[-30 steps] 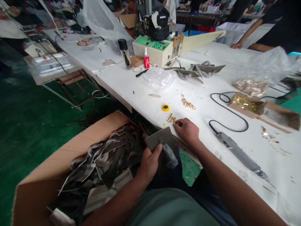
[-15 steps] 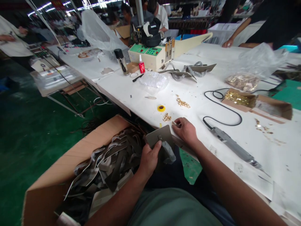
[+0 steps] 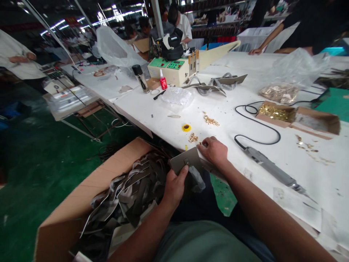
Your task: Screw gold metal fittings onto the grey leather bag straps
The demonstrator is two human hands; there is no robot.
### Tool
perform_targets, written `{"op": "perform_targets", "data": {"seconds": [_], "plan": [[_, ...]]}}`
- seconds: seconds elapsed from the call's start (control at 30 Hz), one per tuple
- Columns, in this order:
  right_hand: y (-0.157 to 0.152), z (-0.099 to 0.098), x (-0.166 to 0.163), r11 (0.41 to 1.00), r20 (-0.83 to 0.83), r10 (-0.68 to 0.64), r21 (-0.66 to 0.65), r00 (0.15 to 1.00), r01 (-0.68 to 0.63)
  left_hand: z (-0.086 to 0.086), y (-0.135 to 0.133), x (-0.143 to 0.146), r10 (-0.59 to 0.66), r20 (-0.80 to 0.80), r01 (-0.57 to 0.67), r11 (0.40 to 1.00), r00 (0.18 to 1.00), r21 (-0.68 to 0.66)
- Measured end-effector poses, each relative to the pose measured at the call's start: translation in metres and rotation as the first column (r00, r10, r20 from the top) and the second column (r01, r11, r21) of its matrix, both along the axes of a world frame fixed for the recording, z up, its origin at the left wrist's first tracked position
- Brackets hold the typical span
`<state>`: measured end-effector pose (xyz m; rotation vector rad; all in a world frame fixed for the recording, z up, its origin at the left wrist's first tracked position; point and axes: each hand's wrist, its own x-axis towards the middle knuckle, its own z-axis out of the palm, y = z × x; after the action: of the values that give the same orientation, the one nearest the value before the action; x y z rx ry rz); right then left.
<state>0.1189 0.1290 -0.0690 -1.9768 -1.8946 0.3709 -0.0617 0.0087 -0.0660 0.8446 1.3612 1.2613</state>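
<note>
Carton (image 3: pixel 84 194): at your left, heaped with dark strap pieces (image 3: pixel 139 189). Your left hand (image 3: pixel 174 183): clamped on a grey-brown panel (image 3: pixel 191 155), held at the worktop's (image 3: pixel 226 109) near edge. Gold fittings (image 3: pixel 193 138): small pile, just beyond the panel. Your right hand (image 3: pixel 214 151): just beside the panel, fingers bent together; whether gripping a fitting, cannot tell. Grey corded driver (image 3: pixel 269 167): lying right of your right hand.
</note>
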Motion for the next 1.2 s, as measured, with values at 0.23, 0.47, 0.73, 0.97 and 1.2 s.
{"op": "perform_targets", "data": {"seconds": [0.23,0.47,0.73,0.97,1.2], "plan": [[0.003,-0.006,-0.007,0.986,0.118,0.056,0.151,0.991,-0.074,0.002,0.001,-0.001,0.011,0.024,-0.012,1.000,1.000,0.011],[0.010,0.000,0.005,0.951,0.107,0.184,0.232,0.977,-0.205,0.013,0.000,-0.002,0.049,0.001,-0.049,0.998,0.999,0.034],[-0.086,0.053,0.011,0.879,-0.499,0.433,0.418,0.751,-0.229,0.028,-0.003,0.002,-0.023,-0.366,0.083,0.985,0.930,0.149],[-0.114,0.054,0.024,0.862,-0.439,0.426,0.462,0.791,-0.207,0.049,-0.012,0.032,-0.089,-0.523,0.227,0.951,0.848,0.207],[-0.132,0.054,0.039,0.826,-0.307,0.350,0.546,0.885,-0.138,0.048,-0.015,0.050,-0.056,-0.633,0.346,0.873,0.772,0.344]]}}
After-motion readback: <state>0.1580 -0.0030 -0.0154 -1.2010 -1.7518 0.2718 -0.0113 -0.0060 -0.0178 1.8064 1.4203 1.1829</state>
